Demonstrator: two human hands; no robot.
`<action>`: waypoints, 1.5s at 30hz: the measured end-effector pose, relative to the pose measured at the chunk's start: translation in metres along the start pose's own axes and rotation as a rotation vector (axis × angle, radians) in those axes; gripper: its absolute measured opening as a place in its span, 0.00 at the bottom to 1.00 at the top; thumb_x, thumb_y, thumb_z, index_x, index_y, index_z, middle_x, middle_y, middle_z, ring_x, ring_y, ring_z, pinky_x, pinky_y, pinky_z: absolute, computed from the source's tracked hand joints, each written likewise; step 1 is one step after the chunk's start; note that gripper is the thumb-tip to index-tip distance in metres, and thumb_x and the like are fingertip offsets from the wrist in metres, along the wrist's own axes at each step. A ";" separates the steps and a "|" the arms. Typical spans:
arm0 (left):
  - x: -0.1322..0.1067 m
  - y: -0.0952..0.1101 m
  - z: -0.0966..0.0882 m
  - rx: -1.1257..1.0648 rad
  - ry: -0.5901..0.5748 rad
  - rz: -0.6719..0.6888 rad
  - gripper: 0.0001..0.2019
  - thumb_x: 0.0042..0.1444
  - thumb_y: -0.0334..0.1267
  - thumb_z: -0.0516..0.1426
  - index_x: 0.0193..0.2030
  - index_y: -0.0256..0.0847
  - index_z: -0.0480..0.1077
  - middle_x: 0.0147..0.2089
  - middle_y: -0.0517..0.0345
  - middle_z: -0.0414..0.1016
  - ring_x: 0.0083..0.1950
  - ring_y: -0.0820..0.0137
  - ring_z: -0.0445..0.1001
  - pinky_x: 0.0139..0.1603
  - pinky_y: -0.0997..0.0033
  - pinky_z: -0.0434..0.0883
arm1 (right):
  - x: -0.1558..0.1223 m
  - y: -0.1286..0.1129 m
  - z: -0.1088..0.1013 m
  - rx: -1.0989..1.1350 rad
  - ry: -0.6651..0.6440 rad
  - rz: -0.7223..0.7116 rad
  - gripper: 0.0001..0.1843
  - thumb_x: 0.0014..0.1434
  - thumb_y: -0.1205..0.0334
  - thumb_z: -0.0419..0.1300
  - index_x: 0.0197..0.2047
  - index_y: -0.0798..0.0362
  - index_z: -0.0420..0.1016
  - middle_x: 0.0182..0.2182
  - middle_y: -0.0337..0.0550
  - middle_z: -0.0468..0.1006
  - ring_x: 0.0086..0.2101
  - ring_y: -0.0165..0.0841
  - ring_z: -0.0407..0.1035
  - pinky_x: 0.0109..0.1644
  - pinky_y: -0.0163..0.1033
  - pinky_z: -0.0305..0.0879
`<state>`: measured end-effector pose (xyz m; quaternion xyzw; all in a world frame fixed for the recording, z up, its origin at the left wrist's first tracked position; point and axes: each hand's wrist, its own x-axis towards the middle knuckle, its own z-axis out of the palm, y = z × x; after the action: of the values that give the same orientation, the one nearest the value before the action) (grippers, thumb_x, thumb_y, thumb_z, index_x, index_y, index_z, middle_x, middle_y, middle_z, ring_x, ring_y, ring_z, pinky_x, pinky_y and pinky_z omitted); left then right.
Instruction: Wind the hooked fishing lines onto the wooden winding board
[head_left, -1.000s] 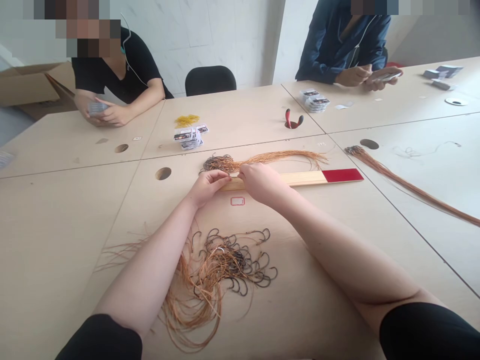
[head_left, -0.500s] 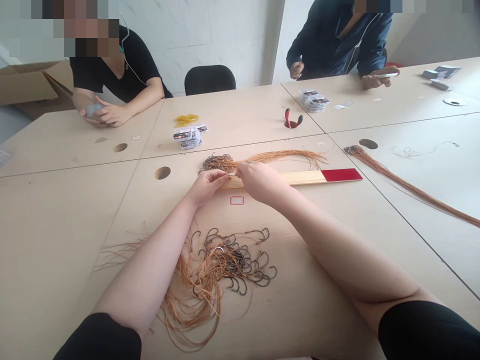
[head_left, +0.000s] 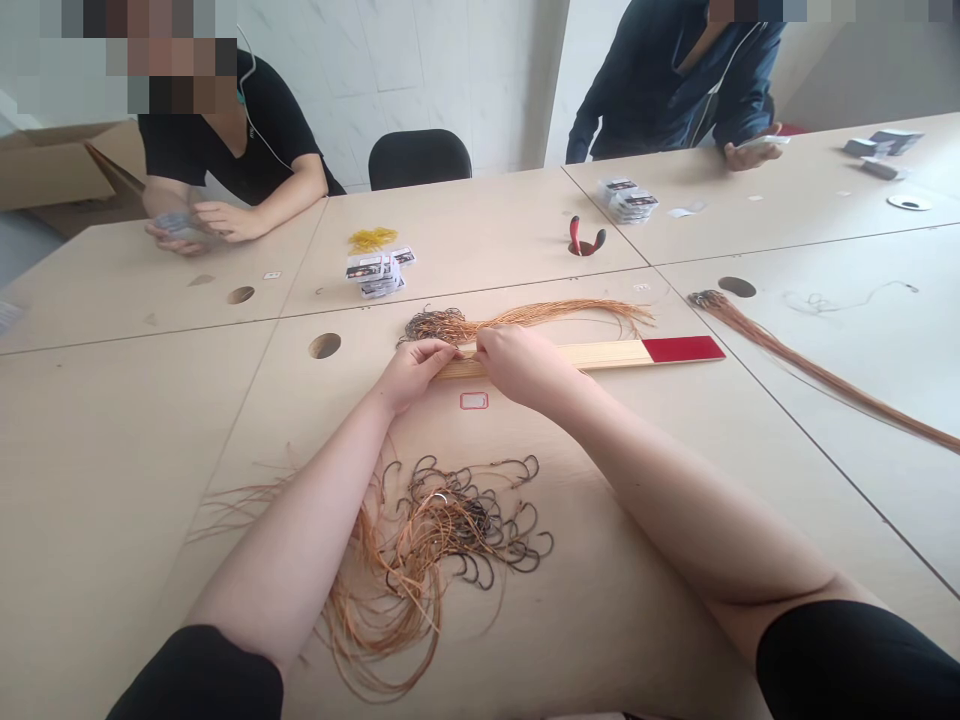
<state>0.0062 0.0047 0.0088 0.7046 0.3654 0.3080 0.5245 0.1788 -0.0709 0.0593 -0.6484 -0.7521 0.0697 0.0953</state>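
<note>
Over a flat wooden board [head_left: 609,356] with a red end, my left hand [head_left: 414,374] and my right hand [head_left: 521,365] face each other with fingertips pinched. A thin, dark stretch of a hooked fishing line runs between them; its hook is mostly hidden by my fingers. Just behind the board lies a bundle of hooked lines [head_left: 574,311], its dark hooks massed at the left. Nearer to me, a loose pile of fish hooks [head_left: 469,520] with tangled orange-brown lines spreads between my forearms. A small red-edged label [head_left: 474,401] is on the table below the board.
Another hooked bundle [head_left: 814,370] stretches along the right. Farther back are stacked packets [head_left: 379,272], yellow strips [head_left: 373,239], more packets [head_left: 628,202] and red-and-black pliers handles [head_left: 586,238] in a table hole. Two co-workers sit across, handling small items.
My right hand has shifted very slightly right, and the thin line between my fingertips shows more. The left co-worker's hands have moved apart; the other co-worker's one hand has dropped from view.
</note>
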 end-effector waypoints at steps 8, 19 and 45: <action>-0.001 0.004 0.000 0.023 -0.001 -0.028 0.15 0.50 0.51 0.58 0.34 0.41 0.76 0.38 0.55 0.78 0.39 0.68 0.72 0.38 0.71 0.65 | 0.001 -0.001 0.001 -0.001 0.042 0.000 0.11 0.63 0.65 0.45 0.37 0.56 0.68 0.29 0.46 0.73 0.28 0.31 0.64 0.26 0.36 0.46; 0.000 0.000 0.000 -0.069 -0.018 -0.010 0.13 0.47 0.47 0.62 0.34 0.40 0.76 0.38 0.55 0.77 0.42 0.68 0.72 0.48 0.68 0.65 | 0.001 -0.004 0.003 0.021 0.081 0.011 0.11 0.64 0.65 0.45 0.37 0.56 0.67 0.30 0.46 0.73 0.28 0.31 0.63 0.26 0.36 0.46; -0.003 0.004 0.002 -0.221 -0.111 -0.073 0.19 0.35 0.41 0.69 0.35 0.37 0.74 0.36 0.52 0.78 0.37 0.65 0.76 0.43 0.62 0.71 | 0.000 -0.012 0.015 0.064 0.022 -0.052 0.07 0.61 0.66 0.52 0.40 0.56 0.69 0.31 0.46 0.74 0.30 0.32 0.67 0.28 0.35 0.48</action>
<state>0.0076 0.0003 0.0123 0.6446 0.3251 0.2875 0.6294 0.1638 -0.0727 0.0475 -0.6261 -0.7649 0.0843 0.1260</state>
